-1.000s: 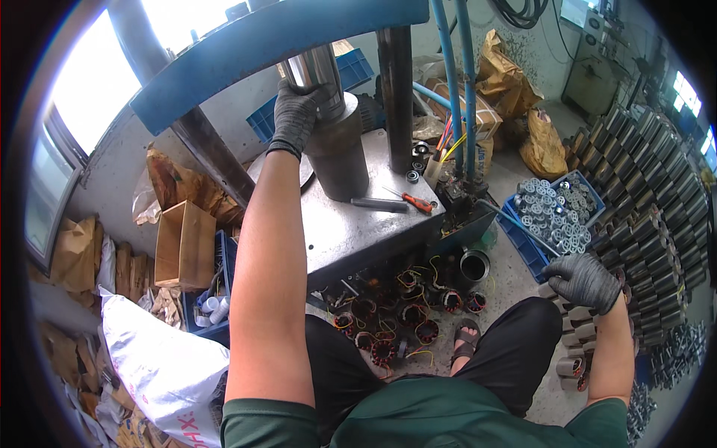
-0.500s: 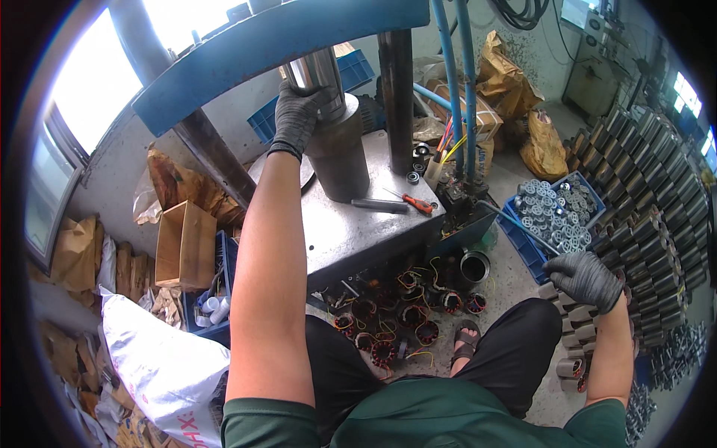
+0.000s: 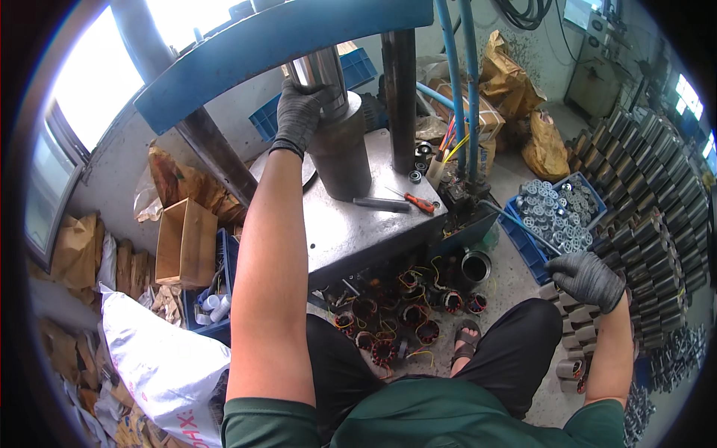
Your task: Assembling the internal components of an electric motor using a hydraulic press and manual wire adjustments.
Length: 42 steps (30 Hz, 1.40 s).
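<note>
My left hand [image 3: 300, 113], in a dark grey glove, is closed against the side of an upright steel cylinder [image 3: 340, 157]. Its thumb lies across the place where a shiny metal column [image 3: 320, 71] meets the cylinder's top; some of its fingers are hidden. The cylinder stands on the metal press table [image 3: 336, 231], under a blue crossbeam [image 3: 291, 56]. Off to the right, my gloved right hand [image 3: 588, 281] is wrapped round the end of a long lever [image 3: 526, 228], which slopes up and left toward the press. A red-handled screwdriver [image 3: 420, 202] and a dark bar [image 3: 382, 204] lie beside the cylinder.
Wire-wound motor stators [image 3: 412, 315] cover the floor below the table. At right, a blue crate [image 3: 529, 257] holds metal discs, beside stacked metal sleeves [image 3: 635, 194]. A wooden box [image 3: 187, 245] and a white sack [image 3: 160, 358] are at left. A dark post [image 3: 399, 104] rises behind the cylinder.
</note>
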Tool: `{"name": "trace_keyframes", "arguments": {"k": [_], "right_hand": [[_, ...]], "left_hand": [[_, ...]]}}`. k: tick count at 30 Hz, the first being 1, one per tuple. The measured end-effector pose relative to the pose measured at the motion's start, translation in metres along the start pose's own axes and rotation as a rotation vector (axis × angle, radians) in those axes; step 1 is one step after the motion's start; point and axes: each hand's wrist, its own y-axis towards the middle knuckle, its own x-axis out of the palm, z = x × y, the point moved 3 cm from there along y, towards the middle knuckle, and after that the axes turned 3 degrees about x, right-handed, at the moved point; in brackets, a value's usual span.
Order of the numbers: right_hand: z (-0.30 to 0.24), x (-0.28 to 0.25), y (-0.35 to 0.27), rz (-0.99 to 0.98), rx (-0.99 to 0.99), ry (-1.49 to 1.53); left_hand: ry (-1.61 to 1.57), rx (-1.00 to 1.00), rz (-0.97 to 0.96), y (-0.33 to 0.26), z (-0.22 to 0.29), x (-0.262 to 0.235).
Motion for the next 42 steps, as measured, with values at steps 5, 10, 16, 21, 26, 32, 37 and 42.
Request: {"name": "trace_keyframes", "arguments": {"k": [5, 10, 16, 21, 26, 32, 37, 42], "right_hand": [[0.007, 0.002, 0.002, 0.116, 0.000, 0.029], [-0.001, -0.001, 0.002, -0.078, 0.059, 0.011], [-0.004, -0.001, 0.001, -0.005, 0.051, 0.015], [0.008, -0.001, 0.005, -0.100, 0.056, 0.054], [0.014, 0.003, -0.002, 0.097, 0.015, 0.030], [0.015, -0.001, 0.005, 0.040, 0.060, 0.177], [-0.007, -0.011, 0.008, 0.156, 0.056, 0.130], [-0.022, -0.036, 0.032, 0.429, 0.048, 0.014]], "left_hand": [[-0.012, 0.032, -0.002, 0.003, -0.002, -0.004], [0.050, -0.013, -0.014, 0.001, 0.001, -0.002], [0.004, 0.009, -0.018, 0.003, 0.001, -0.003], [0.046, -0.011, 0.006, -0.001, 0.006, 0.000], [0.088, -0.014, 0.012, -0.006, 0.012, 0.004], [0.011, -0.024, -0.005, -0.005, 0.012, 0.002], [0.006, -0.041, -0.035, -0.001, 0.006, 0.000], [-0.071, 0.164, -0.007, 0.000, 0.008, 0.001]]}}
